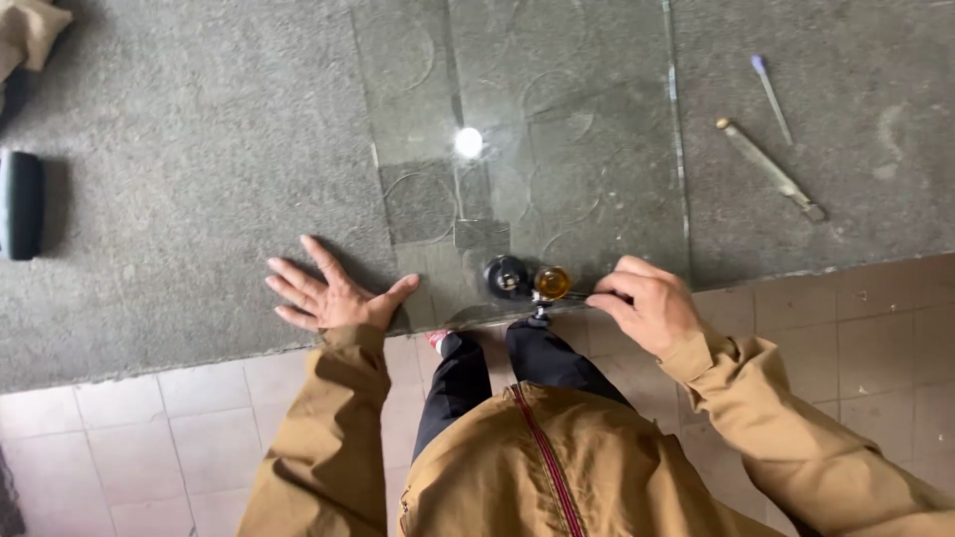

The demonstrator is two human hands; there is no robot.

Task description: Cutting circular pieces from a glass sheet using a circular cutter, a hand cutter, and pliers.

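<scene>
A clear glass sheet [557,149] lies on the grey carpeted table [199,169] at the frame's upper centre. On its near edge sits a circle cutter with a black suction cup and amber knob [527,281], between the flat left hand [333,296] and the closed right hand [647,303]. A thin rod [771,96] and a metal-handled cutter [771,169] lie at upper right; a black cylinder [20,204] lies at far left.

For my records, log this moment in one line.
left hand: flat on grey mat | right hand: gripping circle cutter on glass sheet

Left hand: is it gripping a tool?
No, the left hand lies flat with fingers spread on the grey carpeted table, beside the clear glass sheet, holding nothing.
</scene>
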